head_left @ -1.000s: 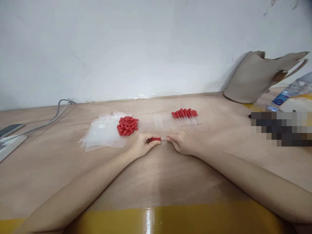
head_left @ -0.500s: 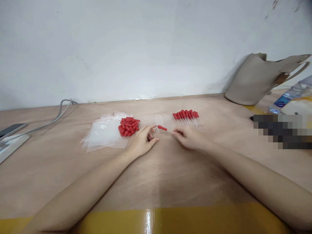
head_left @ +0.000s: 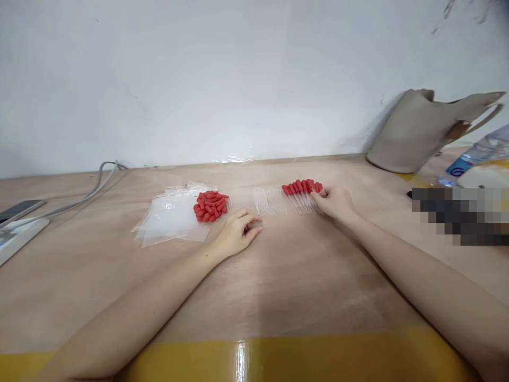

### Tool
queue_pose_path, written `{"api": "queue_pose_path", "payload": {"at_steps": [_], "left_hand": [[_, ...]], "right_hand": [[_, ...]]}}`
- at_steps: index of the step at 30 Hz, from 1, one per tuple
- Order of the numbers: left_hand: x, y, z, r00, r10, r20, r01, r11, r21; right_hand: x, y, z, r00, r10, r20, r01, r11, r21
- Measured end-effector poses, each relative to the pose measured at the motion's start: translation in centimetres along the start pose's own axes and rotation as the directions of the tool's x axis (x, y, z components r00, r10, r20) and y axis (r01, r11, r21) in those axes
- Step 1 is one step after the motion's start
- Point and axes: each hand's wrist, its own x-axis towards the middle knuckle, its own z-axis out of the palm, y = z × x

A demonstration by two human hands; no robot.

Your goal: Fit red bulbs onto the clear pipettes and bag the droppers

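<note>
My left hand [head_left: 237,233] rests on the table with thumb and fingers apart, holding nothing. Beside it lies a pile of red rubber bulbs [head_left: 210,206], and just beyond its fingers a row of clear dropper tubes [head_left: 267,200]. To the right is a row of droppers with red bulbs [head_left: 297,187], their tubes side by side and slanting toward me. At that row's right end, my right hand [head_left: 334,202] pinches a dropper; the fingers partly hide it.
Clear plastic zip bags [head_left: 170,217] lie left of the bulb pile. Farther left are a grey cable [head_left: 85,199] and a phone [head_left: 22,210]. A beige bag [head_left: 421,132] and a plastic bottle [head_left: 473,156] stand at the right. The wall [head_left: 254,79] closes off the back.
My right hand has moved right with the dropper, from near my left hand to the end of the bulbed row. My left hand stays nearly in place, now lower to the table.
</note>
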Motion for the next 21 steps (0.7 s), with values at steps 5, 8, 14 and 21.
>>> {"api": "queue_pose_path", "payload": {"at_steps": [5,8,14,21], "left_hand": [[0.0,-0.1,0.1,1.0,-0.001,-0.004,0.001,1.0,-0.004],[0.0,-0.2,0.2,1.0,0.007,0.005,-0.006,1.0,-0.011],[0.0,-0.3,0.4,1.0,0.014,0.021,-0.014,1.0,-0.012],[0.1,-0.3,0.3,0.999,0.01,0.038,-0.01,1.0,-0.006]], "right_hand": [[-0.3,-0.3,0.2,0.999,-0.012,-0.037,0.008,0.996,-0.092],[-1.2,-1.1,0.5,0.991,-0.114,-0.07,0.105,0.986,-0.131],[-2.9,-2.7,2.3,0.89,-0.454,0.034,0.454,0.878,-0.153],[-3.3,-3.1,3.0,0.894,-0.439,0.084,0.446,0.866,-0.227]]}}
